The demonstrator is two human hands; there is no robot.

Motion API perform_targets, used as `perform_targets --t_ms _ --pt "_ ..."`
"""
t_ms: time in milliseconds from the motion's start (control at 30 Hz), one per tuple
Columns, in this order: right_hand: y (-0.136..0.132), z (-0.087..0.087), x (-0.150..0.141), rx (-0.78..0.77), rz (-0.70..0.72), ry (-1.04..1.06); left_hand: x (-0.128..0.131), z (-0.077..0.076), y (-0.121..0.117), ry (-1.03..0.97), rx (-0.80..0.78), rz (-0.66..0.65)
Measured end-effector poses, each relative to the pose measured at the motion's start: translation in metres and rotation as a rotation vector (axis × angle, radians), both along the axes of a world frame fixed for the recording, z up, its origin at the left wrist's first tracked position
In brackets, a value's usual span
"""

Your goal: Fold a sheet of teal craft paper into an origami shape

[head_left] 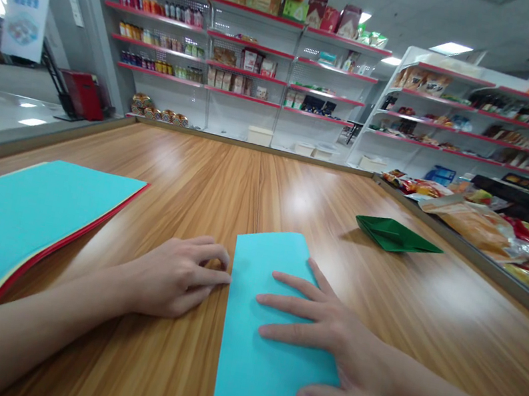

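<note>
A sheet of light blue paper (242, 356), folded to a long rectangle, lies flat on the wooden table (154, 369) in front of me. My right hand (322, 336) rests on its right part with the fingers spread wide. At its left edge is my left hand (185, 276), resting on the table. Its fingers are curled, and the fingertips touch the paper's edge; whether they pinch it cannot be made out. Beyond my right hand, toward the right, sits a folded dark green paper boat (393, 234).
On the left lies a stack of coloured paper (39, 208), light blue on top with yellow and red beneath. Packaged snacks (473, 223) lie beyond the table's right edge. Stocked shelves (250, 40) stand behind the table, and a sign (24, 23) is at far left.
</note>
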State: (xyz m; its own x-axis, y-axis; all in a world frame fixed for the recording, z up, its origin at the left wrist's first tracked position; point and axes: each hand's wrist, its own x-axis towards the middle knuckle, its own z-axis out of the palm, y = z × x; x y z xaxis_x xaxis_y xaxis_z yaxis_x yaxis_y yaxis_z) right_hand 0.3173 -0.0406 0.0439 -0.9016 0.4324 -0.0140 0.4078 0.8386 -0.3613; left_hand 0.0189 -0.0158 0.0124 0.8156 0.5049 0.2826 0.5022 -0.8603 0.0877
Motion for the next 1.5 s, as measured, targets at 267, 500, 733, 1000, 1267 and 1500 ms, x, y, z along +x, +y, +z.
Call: perform_targets --t_ms 267,500,733,1000,1267,1500 --pt "0.0015 -0.0007 -0.0026 -0.023 -0.003 -0.007 -0.0029 -0.0036 0.006 -0.094 -0.048 -0.06" --pt "0.0016 -0.0008 -0.0023 -0.044 0.004 0.002 -0.0049 -0.0035 0.0092 -0.062 -0.034 -0.105" --pt "0.0017 0.0 -0.0045 -0.02 0.022 -0.023 -0.0045 -0.0001 0.0079 -0.013 -0.027 -0.08" --pt "0.0009 0.0017 -0.0089 -0.025 0.029 -0.046 -0.0049 0.0015 0.0069 0.007 -0.024 -0.059" --pt "0.0003 -0.0001 -0.0096 0.012 0.031 -0.003 -0.0066 -0.0011 0.0068 0.017 -0.02 -0.05" --pt "-0.001 -0.0024 -0.0089 0.02 0.017 0.001 -0.0057 0.0002 0.007 -0.005 -0.012 -0.056"
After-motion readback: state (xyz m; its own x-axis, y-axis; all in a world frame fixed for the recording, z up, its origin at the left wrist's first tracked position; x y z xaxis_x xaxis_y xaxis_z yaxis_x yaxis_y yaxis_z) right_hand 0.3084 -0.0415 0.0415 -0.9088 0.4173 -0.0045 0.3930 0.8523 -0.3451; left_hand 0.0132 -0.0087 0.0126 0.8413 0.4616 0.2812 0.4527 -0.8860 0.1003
